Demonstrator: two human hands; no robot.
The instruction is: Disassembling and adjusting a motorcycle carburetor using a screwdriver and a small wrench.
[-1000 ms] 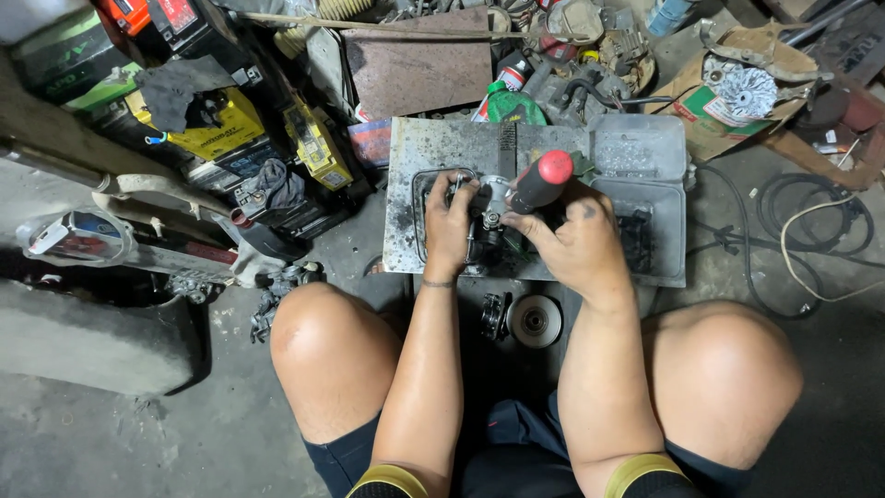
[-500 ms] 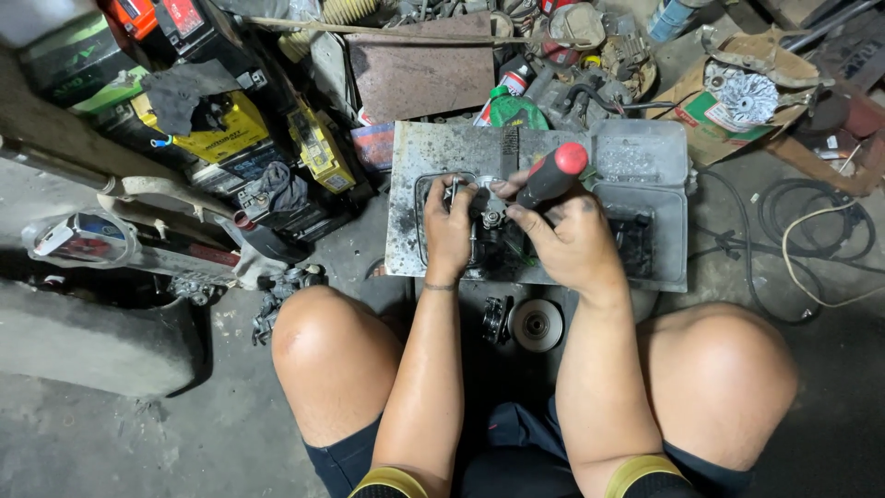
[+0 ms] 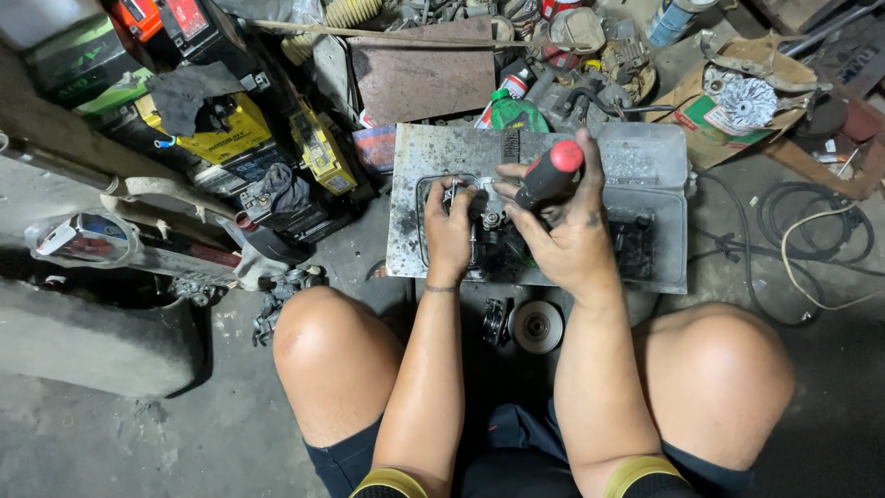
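- Right, r. hand [image 3: 572, 240] wraps red-black screwdriver [image 3: 546, 175]; keep tip square, I'd say.
- L. hand [image 3: 449, 231] closed on small engine part [image 3: 489, 226] over grimy metal tray [image 3: 645, 157]; pin it firm.

Red-and-black screwdriver handle [image 3: 550, 174], grey sooty metal tray [image 3: 645, 157], yellow batteries [image 3: 218, 138].

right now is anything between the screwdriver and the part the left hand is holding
Nothing visible does. The right hand grips the red-and-black screwdriver, angled down toward the small metal part on the grey tray. The left hand steadies that part from its left side. The tip itself is hidden behind the fingers.
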